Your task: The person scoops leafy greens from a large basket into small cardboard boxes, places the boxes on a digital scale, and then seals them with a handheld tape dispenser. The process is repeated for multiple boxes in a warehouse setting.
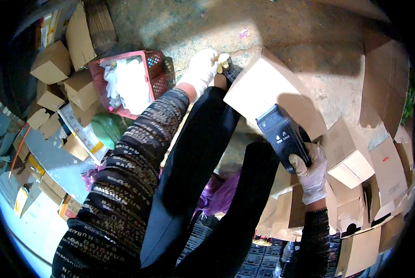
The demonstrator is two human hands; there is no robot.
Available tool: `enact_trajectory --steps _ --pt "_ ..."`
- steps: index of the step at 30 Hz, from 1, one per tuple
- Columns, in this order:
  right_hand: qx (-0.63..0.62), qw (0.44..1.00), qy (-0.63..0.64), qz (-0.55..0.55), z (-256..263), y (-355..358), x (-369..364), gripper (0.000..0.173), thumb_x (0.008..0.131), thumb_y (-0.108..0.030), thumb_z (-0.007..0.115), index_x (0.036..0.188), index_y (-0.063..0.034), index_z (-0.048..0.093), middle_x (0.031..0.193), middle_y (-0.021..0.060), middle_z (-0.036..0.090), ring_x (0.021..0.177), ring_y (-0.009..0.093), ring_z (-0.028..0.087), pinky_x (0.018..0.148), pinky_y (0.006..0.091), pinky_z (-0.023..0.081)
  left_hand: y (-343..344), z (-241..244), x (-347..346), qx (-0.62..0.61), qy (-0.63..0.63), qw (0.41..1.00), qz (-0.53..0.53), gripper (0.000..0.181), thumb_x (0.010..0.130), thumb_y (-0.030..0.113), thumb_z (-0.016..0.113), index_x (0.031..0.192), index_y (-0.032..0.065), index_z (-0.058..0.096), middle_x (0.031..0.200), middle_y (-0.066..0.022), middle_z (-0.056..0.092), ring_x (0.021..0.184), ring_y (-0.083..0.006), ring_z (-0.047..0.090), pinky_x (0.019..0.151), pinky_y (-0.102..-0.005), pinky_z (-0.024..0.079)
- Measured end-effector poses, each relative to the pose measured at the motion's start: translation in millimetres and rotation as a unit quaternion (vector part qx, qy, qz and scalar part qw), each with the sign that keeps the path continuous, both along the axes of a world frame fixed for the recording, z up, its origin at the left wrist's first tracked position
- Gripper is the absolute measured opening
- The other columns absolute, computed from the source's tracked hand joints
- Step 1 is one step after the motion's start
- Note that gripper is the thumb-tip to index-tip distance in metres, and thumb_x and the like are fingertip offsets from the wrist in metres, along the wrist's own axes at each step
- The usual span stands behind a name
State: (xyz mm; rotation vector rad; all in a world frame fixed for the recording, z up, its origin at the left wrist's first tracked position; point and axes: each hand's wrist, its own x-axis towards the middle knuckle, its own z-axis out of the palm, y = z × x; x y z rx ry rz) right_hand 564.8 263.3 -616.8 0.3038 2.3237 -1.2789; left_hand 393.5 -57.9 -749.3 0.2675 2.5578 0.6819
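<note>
My right hand [311,173], in a thin white glove, grips the end of a black tape dispenser [280,137] that bears white writing. The dispenser is at the near side of a cardboard box [266,85], which stands tilted in the view beyond my knees. My left hand [202,69], also in a white glove, is to the left of that box, beside my foot. Pale yellow shows at its fingertips; whether that is part of the glove or something held is unclear. Below it is a dark patterned shoe [232,72].
A red plastic crate [148,74] with white plastic bags stands left of my arm. Small cardboard boxes [51,62] pile up beyond it. More cardboard boxes [349,153] lie at the right. Between my legs is a purple mesh bag [219,198], with black crates [259,259] below.
</note>
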Motion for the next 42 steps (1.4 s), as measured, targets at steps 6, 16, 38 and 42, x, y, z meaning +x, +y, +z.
enact_trajectory --steps 6,16,38,42 --pt "-0.019 0.998 0.0 -0.067 0.2 -3.4 -2.5 0.054 0.074 -0.048 0.069 0.087 0.0037 0.058 0.074 0.0124 0.057 0.068 0.021 0.054 0.061 0.0338 0.044 48.7 -30.1 25.7 0.01 -0.192 0.977 0.088 0.035 0.087 0.039 0.056 0.084 0.0058 0.069 0.079 -0.017 0.065 0.076 -0.0295 0.063 0.071 -0.0377 0.047" --pt "-0.021 0.998 -0.017 -0.052 -4.1 5.2 -1.4 0.053 0.075 -0.048 0.069 0.085 0.0037 0.059 0.073 0.0096 0.056 0.07 0.018 0.055 0.062 0.031 0.044 57.7 -54.7 19.9 -0.12 -0.158 0.976 0.093 0.082 0.078 0.051 0.062 0.129 -0.0068 0.034 0.11 -0.0232 0.059 0.102 -0.0384 0.057 0.087 -0.0383 0.046" --pt "0.011 0.994 0.1 -0.045 -7.1 -8.9 5.4 0.038 0.07 -0.04 0.072 0.074 -0.005 0.058 0.065 0.0129 0.058 0.058 0.03 0.058 0.055 0.039 0.046 59.5 -41.1 23.1 0.127 -0.208 0.896 0.371 0.038 0.089 0.034 0.054 0.108 0.0009 0.06 0.098 -0.0137 0.065 0.085 -0.0285 0.062 0.08 -0.0347 0.048" --pt "-0.008 0.999 0.037 -0.035 -7.3 -7.3 -0.5 0.039 0.072 -0.04 0.07 0.078 -0.0031 0.06 0.069 0.0153 0.061 0.062 0.031 0.061 0.06 0.04 0.049 87.7 49.0 26.3 0.277 -0.358 0.854 0.257 0.059 0.095 0.047 0.039 0.127 -0.0019 0.047 0.123 -0.0121 0.053 0.116 -0.0196 0.045 0.099 -0.0323 0.034"
